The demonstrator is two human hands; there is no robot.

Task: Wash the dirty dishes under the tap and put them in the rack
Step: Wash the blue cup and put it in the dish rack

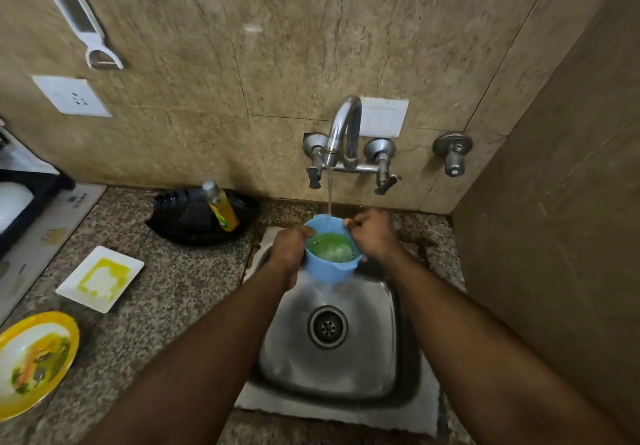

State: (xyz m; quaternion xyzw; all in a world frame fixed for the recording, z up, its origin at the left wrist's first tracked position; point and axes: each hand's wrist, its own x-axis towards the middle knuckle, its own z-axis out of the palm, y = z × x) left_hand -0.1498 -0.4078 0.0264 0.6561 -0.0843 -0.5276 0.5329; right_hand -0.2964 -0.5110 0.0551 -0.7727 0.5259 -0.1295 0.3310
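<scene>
1. A small blue plastic cup (329, 264), round with a little lip on its near rim, was held over the far edge of the steel sink (377, 368), directly under the tap (341, 132).
2. A thin stream of water (329, 195) fell from the curved chrome spout into the cup, which held a green, foamy residue.
3. The left hand (289, 248) gripped the cup's left side, fingers curled round its wall.
4. The right hand (372, 233) had its fingers curled and pinched together on the far right rim of the cup.
5. The sink was a square, brushed-metal basin with rounded corners and a round perforated drain (327, 326) in its middle.
6. On the speckled granite counter (166, 306) left of the sink lay a square white plate (99, 278) smeared yellow in its centre.
7. At the counter's near left edge sat a round bowl (36, 363) with a yellow rim and orange and green leftovers.
8. Against the counter's far edge stood a black ribbed tray (173, 219) holding a dark scrubber and a bottle (221, 207) of yellow liquid.
9. A dark rack (33, 198) showed at the far left edge, holding something white.
10. The wall was mottled beige stone tile.
</scene>
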